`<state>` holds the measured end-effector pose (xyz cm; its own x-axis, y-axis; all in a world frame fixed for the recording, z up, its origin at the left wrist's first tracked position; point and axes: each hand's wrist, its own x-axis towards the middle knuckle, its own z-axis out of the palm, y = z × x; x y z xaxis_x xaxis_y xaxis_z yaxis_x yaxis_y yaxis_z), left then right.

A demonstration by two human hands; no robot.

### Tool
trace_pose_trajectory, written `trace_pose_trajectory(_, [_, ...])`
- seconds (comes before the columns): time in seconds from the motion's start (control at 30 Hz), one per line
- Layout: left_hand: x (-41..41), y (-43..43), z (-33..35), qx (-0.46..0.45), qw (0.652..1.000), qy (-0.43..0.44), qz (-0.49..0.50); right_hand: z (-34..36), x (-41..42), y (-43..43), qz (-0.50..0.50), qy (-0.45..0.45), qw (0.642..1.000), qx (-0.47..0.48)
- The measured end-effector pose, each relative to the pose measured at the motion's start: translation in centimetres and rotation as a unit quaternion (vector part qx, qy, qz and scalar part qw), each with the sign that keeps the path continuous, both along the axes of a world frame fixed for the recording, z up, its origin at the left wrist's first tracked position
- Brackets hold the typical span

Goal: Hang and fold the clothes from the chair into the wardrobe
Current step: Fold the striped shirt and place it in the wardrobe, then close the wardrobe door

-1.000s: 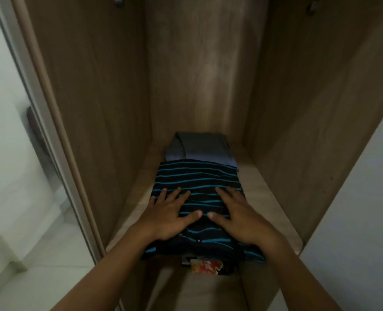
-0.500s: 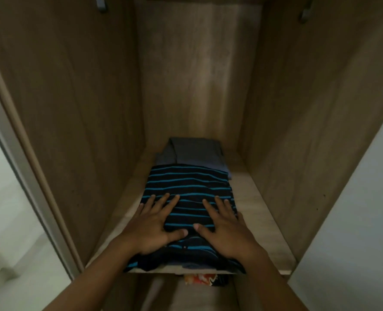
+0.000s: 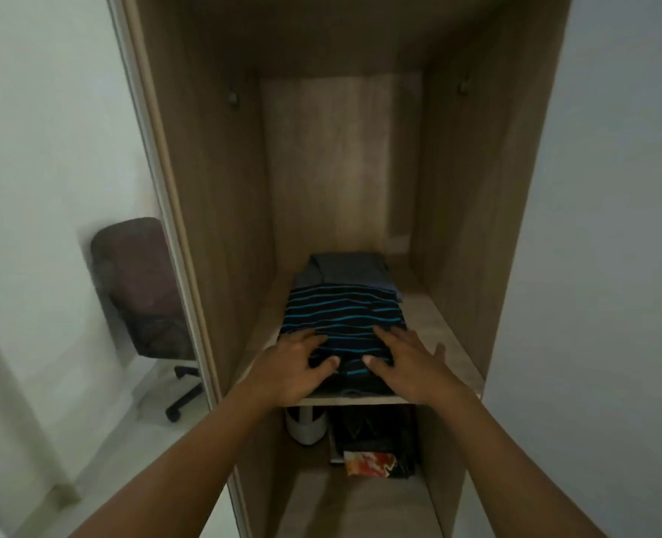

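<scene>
striped shirt [image 3: 344, 320]: we see a black garment with blue stripes, folded flat on the shelf [image 3: 451, 343] inside the wardrobe [image 3: 220, 188]. Its front edge reaches the shelf's front lip.
left hand [image 3: 294, 368]: it is palm down over the shirt's front left corner. Its fingers [image 3: 306, 339] are spread and only loosely bent, gripping nothing, and the thumb points inward.
right hand [image 3: 410, 368]: it is palm down over the front right corner. Its fingers [image 3: 399, 339] are spread and nearly straight, holding nothing. The little finger reaches past the shirt's right edge, over bare shelf.
shirt and fingers: the cloth lies beneath both sets of fingers. A strip of stripes shows between the two thumbs, which are near each other but apart. The frame is blurred, so we cannot tell whether the fingers press the fabric or sit just above it.
grey garment [image 3: 346, 271]: it is folded and lies at the back of the same shelf, its near edge meeting the striped shirt's far edge.
lower compartment: we note a white object [image 3: 306, 425] at the left and dark things at the right, with a red-and-orange item [image 3: 368, 462] in front of them.
chair [image 3: 139, 289]: a dark swivel chair on castors stands on the pale floor, left of the wardrobe.
</scene>
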<state>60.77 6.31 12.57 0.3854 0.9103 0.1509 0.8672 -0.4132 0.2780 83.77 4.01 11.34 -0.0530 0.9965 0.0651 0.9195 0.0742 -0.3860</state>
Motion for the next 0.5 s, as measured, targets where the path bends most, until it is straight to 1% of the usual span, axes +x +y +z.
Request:
trace_pose_trajectory(0.1, [-1.3,-5.0,0.1,0.013,0.999,-0.02,-0.022,-0.2,-1.2,-6.1,-0.027,0.008,1.0,0.005])
trace_pose_trajectory(0.17, [-1.9,-8.9,-0.3,0.01,0.999,-0.037,-0.036,-1.1,-2.2,-10.7,-0.037,-0.006,0.999,0.007])
trace_pose_trajectory(0.27, [-1.7,-14.3,-1.3,-0.014,0.997,-0.044,-0.069,-1.7,-3.0,-17.5,-0.054,-0.033,0.998,-0.024])
trace_pose_trajectory(0.33, [-0.9,-17.5,-1.1,-0.041,0.995,-0.037,-0.089,-1.0,-2.7,-22.1,-0.073,-0.026,0.996,-0.032])
trace_pose_trajectory(0.4, [0.8,-20.0,-0.1,-0.051,0.992,-0.025,-0.116,0.7,-1.6,-26.6,-0.096,-0.011,0.995,-0.001])
trace_pose_trajectory(0.5, [4.4,-23.8,2.6,-0.036,0.982,-0.042,-0.18,4.1,1.3,-32.9,-0.141,-0.006,0.985,0.095])
